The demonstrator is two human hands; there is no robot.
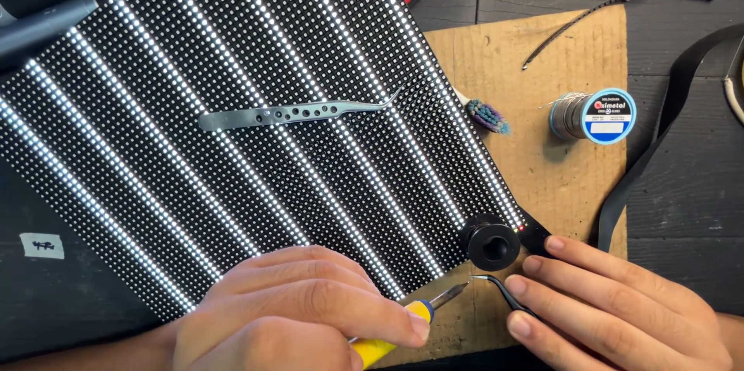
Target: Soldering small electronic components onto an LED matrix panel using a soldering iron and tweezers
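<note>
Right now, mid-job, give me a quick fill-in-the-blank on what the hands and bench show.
1. The left hand holds a soldering iron with a ____ handle.
2. The right hand holds black ____.
3. Silver tweezers lie on the lit ____.
4. The solder spool rests on ____.

Missing: yellow; tweezers; LED panel; cardboard

left hand (pixel 302 313) gripping soldering iron (pixel 403 328), LED panel (pixel 232 108)
</note>
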